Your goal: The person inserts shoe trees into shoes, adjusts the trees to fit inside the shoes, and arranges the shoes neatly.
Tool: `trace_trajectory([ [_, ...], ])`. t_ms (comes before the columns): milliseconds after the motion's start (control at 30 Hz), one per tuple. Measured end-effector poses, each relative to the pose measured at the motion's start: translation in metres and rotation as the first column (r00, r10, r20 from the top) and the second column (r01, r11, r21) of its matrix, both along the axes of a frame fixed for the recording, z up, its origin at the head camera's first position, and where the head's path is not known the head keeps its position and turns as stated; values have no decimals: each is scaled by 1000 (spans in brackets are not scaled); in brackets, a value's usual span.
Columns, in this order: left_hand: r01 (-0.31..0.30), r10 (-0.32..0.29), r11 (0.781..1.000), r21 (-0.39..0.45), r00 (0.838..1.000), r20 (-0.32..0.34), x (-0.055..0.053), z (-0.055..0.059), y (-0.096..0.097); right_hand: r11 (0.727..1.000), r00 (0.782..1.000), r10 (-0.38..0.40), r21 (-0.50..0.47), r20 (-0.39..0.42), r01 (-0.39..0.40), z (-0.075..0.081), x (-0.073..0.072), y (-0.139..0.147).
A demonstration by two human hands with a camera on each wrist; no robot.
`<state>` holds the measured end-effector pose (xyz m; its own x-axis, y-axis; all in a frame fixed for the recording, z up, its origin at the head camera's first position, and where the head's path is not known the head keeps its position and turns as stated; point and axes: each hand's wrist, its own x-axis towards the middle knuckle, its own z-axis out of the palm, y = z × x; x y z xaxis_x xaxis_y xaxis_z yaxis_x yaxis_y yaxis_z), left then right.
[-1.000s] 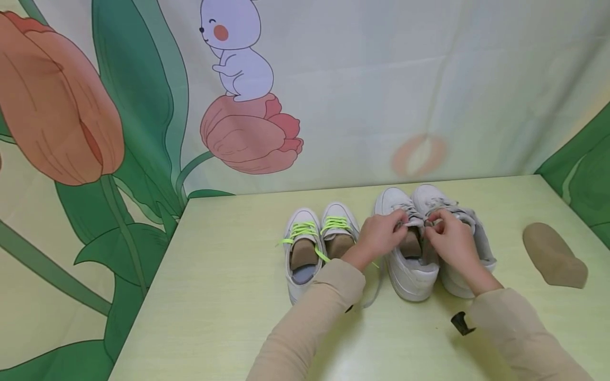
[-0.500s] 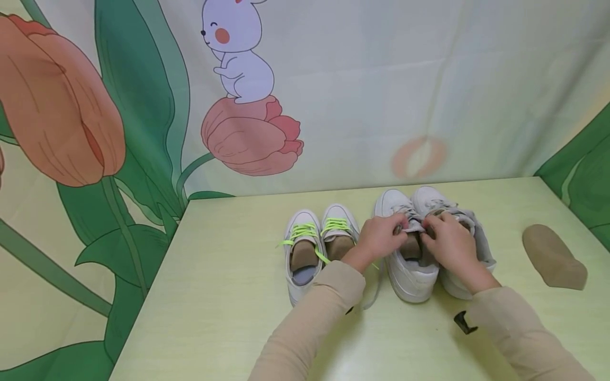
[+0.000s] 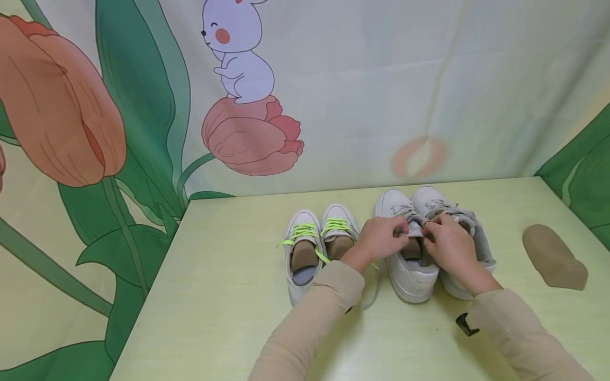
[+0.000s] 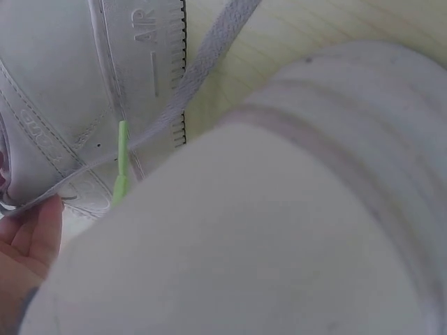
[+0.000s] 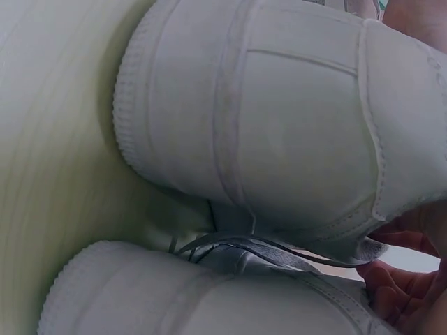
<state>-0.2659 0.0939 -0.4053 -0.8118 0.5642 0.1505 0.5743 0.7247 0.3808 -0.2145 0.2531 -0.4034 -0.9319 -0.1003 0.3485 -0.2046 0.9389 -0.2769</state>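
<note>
A pair of worn white sneakers stands side by side; the near-left one, a white sneaker [image 3: 413,283], is under both hands. My left hand [image 3: 383,235] is at the left of its tongue, and in the left wrist view it pinches a flat grey shoelace [image 4: 185,91] that trails to the table. Across the shoe opening, my right hand [image 3: 450,243] has its fingertips at the inner eyelets. In the right wrist view those fingers [image 5: 391,279] pinch another length of grey lace [image 5: 300,255]. Brown padding shows inside the shoe. The other white sneaker [image 3: 483,246] is partly covered by the right hand.
Left of them stand smaller white shoes [image 3: 301,291] with neon green laces, partly behind the left forearm. A brown insole-shaped piece [image 3: 553,256] lies on the pale table [image 3: 214,286] at right. A printed cloth [image 3: 352,95] hangs behind the table.
The right hand's fingers have shifted slightly at the inner eyelets of the left white sneaker. The left hand stays almost where it was, and the shoes have not moved.
</note>
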Motion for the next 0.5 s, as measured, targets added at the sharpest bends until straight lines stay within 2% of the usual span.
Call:
trace_trajectory([
  [267, 0, 0, 1000, 7, 1000, 12, 2, 1, -2, 993, 996, 80, -84, 29, -77, 9, 6, 5],
  [400, 6, -6, 1000, 16, 1000, 26, 4, 0, -3, 988, 996, 86, -123, -33, -89, 14, 12, 13],
  [500, 15, -16, 1000, 11, 999, 32, 5, -1, -4, 988, 996, 48, -142, -74, -58, 18, 16, 24],
])
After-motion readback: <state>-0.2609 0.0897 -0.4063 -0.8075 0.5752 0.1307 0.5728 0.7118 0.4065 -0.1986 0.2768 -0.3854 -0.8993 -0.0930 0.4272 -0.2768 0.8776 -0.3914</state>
